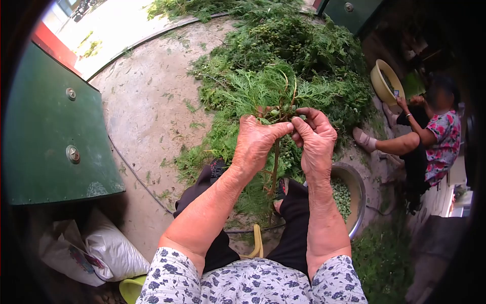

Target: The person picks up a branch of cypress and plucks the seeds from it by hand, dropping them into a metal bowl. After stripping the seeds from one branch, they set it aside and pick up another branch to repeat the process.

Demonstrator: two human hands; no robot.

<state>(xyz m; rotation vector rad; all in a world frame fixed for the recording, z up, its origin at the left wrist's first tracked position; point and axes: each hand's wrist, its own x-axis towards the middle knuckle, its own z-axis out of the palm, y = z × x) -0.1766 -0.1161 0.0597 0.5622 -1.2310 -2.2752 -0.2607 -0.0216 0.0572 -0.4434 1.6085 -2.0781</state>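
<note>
A leafy evergreen branch (263, 91) with small green cones is held up in front of me, its brown stem pointing down between my legs. My left hand (257, 139) is closed around the branch just below its fronds. At the cones, my right hand (316, 136) has its thumb and fingers pinched together against the sprig. Whether a loose cone sits in that pinch is hidden. Near my right forearm stands a metal basin (358, 202) holding many small green cones (340, 197).
A big pile of cut branches (304, 50) spreads ahead. At right a seated person (440, 131) works beside a yellow basin (379, 81). Green metal doors (55, 137) stand at left, with white sacks (111, 248) below. A cable (136, 175) crosses the concrete floor.
</note>
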